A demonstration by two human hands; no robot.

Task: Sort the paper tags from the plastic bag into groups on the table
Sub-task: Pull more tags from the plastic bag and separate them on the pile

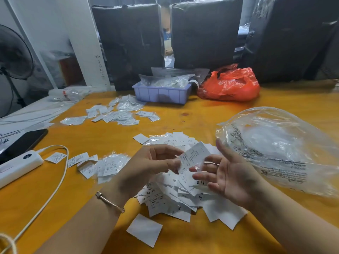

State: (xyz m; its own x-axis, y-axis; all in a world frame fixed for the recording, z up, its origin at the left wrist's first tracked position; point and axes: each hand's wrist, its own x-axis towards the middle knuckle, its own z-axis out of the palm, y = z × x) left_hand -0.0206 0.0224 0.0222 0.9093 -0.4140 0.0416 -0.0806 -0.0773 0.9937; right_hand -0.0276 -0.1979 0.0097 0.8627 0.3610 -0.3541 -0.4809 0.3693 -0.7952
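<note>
Left hand [156, 162] pinching a tag [194, 156], right hand [229, 173] slack-fingered, beside plastic bag [278, 147].

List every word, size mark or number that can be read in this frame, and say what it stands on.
"S": on the tag held in the left hand.
"XS": on tags in the central pile, at least three times.
"S": on one pile tag at its left edge.
Small print on all tags: too small to read.
Black print on the clear plastic bag: blurred, unreadable.
Handwriting on the white post: illegible.
</note>
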